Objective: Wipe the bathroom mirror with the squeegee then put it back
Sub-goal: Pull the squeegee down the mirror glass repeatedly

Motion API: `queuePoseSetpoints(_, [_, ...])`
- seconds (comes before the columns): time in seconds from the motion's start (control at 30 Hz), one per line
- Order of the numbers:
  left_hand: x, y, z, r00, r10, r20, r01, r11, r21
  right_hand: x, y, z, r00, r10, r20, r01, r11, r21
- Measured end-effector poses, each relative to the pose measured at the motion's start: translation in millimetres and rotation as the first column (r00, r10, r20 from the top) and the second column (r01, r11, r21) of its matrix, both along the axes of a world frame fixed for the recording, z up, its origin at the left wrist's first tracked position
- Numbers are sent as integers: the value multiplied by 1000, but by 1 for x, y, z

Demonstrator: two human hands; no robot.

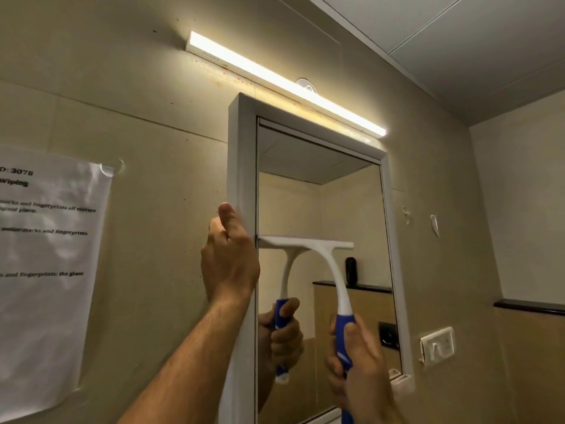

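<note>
The bathroom mirror (pixel 351 209) hangs on the beige wall in a white frame (pixel 243 166). A squeegee (pixel 331 264) with a white head and a blue handle lies with its blade against the glass at mid height, its left end at the frame. My right hand (pixel 356 365) is shut on the blue handle low in the view. My left hand (pixel 229 255) grips the frame's left edge beside the blade. The glass reflects the squeegee and the hand holding it.
A lit tube light (pixel 284 84) runs above the mirror. A printed paper sheet (pixel 46 270) is taped to the wall on the left. A white switch plate (pixel 437 345) and a dark ledge (pixel 529 307) lie to the right of the mirror.
</note>
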State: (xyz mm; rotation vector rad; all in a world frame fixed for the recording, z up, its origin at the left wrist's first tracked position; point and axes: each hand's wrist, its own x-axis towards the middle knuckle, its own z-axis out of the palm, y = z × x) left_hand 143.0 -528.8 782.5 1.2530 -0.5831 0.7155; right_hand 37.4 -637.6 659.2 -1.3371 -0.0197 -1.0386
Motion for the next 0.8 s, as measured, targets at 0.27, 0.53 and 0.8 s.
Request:
queuePoseSetpoints(0.27, [0,-1,-1,999,38,4,-38,999,22,10,-1,54,997,64,40,-60,993,-104])
queuePoseSetpoints(0.53, [3,-2,-1,1000,-2,-1,2,1000,1,0,0,-55,994,-16,-111,24,997,75])
queuePoseSetpoints(0.8, [1,-2,-1,1000,24,-6,-24,1000,13,-2,-5,6,998,53,14,-53,998,17])
